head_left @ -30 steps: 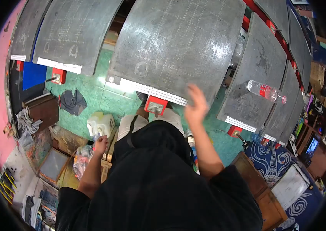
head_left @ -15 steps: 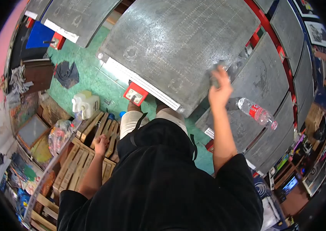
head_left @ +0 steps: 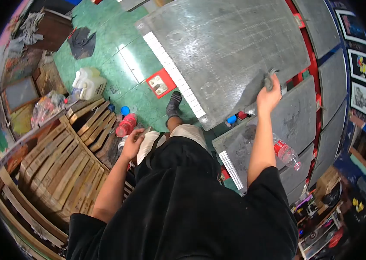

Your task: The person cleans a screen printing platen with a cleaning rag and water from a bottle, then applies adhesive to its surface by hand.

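Observation:
My right hand (head_left: 269, 99) is closed around a crumpled grey rag (head_left: 272, 80), above the right edge of a large grey slab (head_left: 235, 39). The slab carries faint grid lines and a white marked strip (head_left: 172, 71) along its near edge. A clear plastic bottle with a red label (head_left: 286, 154) lies beside my right forearm on a neighbouring grey slab (head_left: 295, 108). My left hand (head_left: 132, 145) hangs by my left thigh with its fingers loosely bent and apart, and nothing shows in it. Red bottles (head_left: 126, 125) stand just beyond it.
Wooden frames (head_left: 57, 169) are stacked at my left, with white jugs (head_left: 89, 83) behind them. A dark cloth (head_left: 81, 42) lies on the green tiled floor (head_left: 118, 52). A red bracket (head_left: 160, 83) juts out under the slab. More slabs line a red rail (head_left: 312, 56) at right.
The view has shifted and turned. My right hand, with the rag, has moved right to the slab's edge. My left hand has come closer to my thigh, and its fingers have loosened.

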### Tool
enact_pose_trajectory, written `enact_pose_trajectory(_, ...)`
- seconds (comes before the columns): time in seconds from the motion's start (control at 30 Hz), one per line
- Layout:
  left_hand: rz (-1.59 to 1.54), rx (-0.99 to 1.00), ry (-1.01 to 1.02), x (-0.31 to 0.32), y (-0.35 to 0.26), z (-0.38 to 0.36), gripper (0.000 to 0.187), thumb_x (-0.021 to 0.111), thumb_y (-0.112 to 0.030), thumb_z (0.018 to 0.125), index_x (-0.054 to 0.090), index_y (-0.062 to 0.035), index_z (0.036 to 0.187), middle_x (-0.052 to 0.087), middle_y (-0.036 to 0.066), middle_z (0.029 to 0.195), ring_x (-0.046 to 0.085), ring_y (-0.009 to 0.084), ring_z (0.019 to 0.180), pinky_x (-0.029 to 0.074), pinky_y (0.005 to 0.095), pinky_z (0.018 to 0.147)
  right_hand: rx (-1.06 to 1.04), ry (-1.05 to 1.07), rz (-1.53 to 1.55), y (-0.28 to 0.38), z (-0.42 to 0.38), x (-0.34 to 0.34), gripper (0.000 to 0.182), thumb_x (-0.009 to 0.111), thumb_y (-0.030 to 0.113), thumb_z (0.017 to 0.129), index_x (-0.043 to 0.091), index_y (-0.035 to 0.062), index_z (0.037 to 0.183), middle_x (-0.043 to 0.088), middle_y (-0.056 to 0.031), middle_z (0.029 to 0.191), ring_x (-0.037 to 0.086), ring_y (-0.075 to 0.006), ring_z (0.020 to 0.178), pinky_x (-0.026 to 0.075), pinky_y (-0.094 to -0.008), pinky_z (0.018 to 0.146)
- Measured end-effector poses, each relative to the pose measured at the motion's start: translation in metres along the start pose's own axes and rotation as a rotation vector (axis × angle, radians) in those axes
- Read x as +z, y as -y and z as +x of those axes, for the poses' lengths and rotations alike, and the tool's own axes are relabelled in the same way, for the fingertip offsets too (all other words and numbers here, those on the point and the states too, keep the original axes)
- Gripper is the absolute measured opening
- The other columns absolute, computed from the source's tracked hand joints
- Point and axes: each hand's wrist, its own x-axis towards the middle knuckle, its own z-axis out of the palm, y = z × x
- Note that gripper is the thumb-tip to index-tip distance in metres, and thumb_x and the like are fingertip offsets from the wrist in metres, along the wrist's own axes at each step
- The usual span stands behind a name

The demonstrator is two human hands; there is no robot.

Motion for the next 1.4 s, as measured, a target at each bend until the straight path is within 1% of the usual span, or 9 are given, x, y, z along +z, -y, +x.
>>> enact_pose_trajectory(0.2, -0.296, -0.311, -0.433, -0.040, 0.161, -0.090, 0.030, 0.065, -0.017, 0.103, 0.067, 0.0028, 0.125, 0.072, 0.007, 0.105, 0.065, 0.0147, 0.092, 0.052, 0.0298, 0.087, -0.378, 0.861, 0.517, 0.126, -0.178, 0.032, 0.069, 0.049, -0.020, 0.065, 0.077, 0.0062, 0.122, 0.073, -0.0145, 0.131, 0.063, -0.0313, 0.133, 0.044, -0.0392, 0.116)
enact_pose_trajectory(0.4, -0.261, -0.420, -0.490, 0.000, 0.251, -0.187, 0.031, 0.064, -0.018, 0.102, 0.065, 0.0010, 0.127, 0.070, 0.006, 0.114, 0.065, 0.0132, 0.101, 0.051, 0.0288, 0.091, -0.097, 0.111, 0.427, 0.088, -0.028, 0.036, 0.044, 0.058, -0.005, 0.079, 0.073, -0.0023, 0.120, 0.074, -0.0186, 0.124, 0.069, -0.0297, 0.119, 0.050, -0.0428, 0.105)
enact_pose_trajectory(0.5, -0.456, -0.486, -0.442, 0.040, 0.203, -0.202, 0.032, 0.064, -0.018, 0.103, 0.065, -0.0028, 0.131, 0.070, 0.005, 0.115, 0.065, 0.0130, 0.100, 0.051, 0.0265, 0.085, 0.080, -0.022, 0.074, 0.053, 0.028, 0.035, 0.035, 0.062, -0.001, 0.083, 0.073, -0.0012, 0.116, 0.073, -0.0230, 0.123, 0.069, -0.0365, 0.118, 0.052, -0.0427, 0.102)
enact_pose_trajectory(0.57, -0.458, -0.444, -0.413, 0.055, 0.203, -0.197, 0.032, 0.064, -0.018, 0.103, 0.064, -0.0032, 0.131, 0.070, 0.004, 0.115, 0.066, 0.0132, 0.101, 0.052, 0.0268, 0.085, -0.235, -0.100, -0.226, 0.041, 0.018, 0.051, 0.039, 0.062, -0.001, 0.083, 0.072, -0.0010, 0.120, 0.073, -0.0227, 0.123, 0.069, -0.0405, 0.117, 0.052, -0.0447, 0.102)
enact_pose_trajectory(0.8, -0.306, -0.068, -0.219, 0.049, 0.095, -0.081, 0.035, 0.062, -0.017, 0.103, 0.062, -0.0007, 0.134, 0.070, 0.010, 0.126, 0.066, 0.0184, 0.113, 0.052, 0.0345, 0.100, -0.572, 0.987, 0.535, 0.170, -0.124, 0.069, 0.064, 0.056, -0.016, 0.070, 0.079, 0.0166, 0.121, 0.070, -0.0142, 0.135, 0.060, -0.0286, 0.136, 0.046, -0.0382, 0.115)
enact_pose_trajectory(1.07, -0.943, -0.120, -0.091, 0.066, -0.070, 0.020, 0.058, 0.049, -0.044, 0.111, 0.041, -0.0097, 0.157, 0.049, 0.015, 0.157, 0.052, 0.0316, 0.139, 0.044, 0.0491, 0.113, 0.078, -0.016, 0.107, 0.059, 0.076, 0.068, 0.055, 0.062, -0.004, 0.084, 0.063, -0.0021, 0.139, 0.068, -0.0218, 0.137, 0.061, -0.0349, 0.135, 0.045, -0.0430, 0.113)
enact_pose_trajectory(1.13, -1.165, -0.150, -0.102, 0.076, -0.095, 0.045, 0.068, 0.043, -0.054, 0.109, 0.031, -0.0127, 0.162, 0.039, 0.017, 0.163, 0.043, 0.0353, 0.147, 0.038, 0.0545, 0.119, -0.100, -0.106, -0.084, 0.064, 0.073, 0.088, 0.059, 0.058, -0.006, 0.083, 0.061, -0.0015, 0.141, 0.067, -0.0226, 0.137, 0.059, -0.0396, 0.134, 0.045, -0.0447, 0.114)
enact_pose_trajectory(1.3, -1.379, -0.207, -0.202, 0.096, -0.150, 0.093, 0.076, 0.038, -0.062, 0.108, 0.025, -0.0142, 0.165, 0.040, 0.015, 0.162, 0.045, 0.0349, 0.144, 0.039, 0.0564, 0.116, -0.476, 0.604, 0.423, 0.161, -0.030, 0.142, 0.059, 0.058, -0.017, 0.071, 0.078, 0.0097, 0.120, 0.074, -0.0139, 0.129, 0.067, -0.0299, 0.127, 0.051, -0.0383, 0.111)
enact_pose_trajectory(1.4, -1.411, -0.204, -0.324, 0.096, -0.164, 0.111, 0.071, 0.034, -0.065, 0.107, 0.037, -0.0154, 0.159, 0.049, 0.012, 0.153, 0.049, 0.0309, 0.141, 0.038, 0.0574, 0.115, -0.260, 1.080, 0.876, 0.218, -0.048, 0.130, 0.055, 0.059, -0.014, 0.072, 0.080, 0.0097, 0.117, 0.077, -0.0104, 0.122, 0.071, -0.0264, 0.120, 0.051, -0.0355, 0.109)
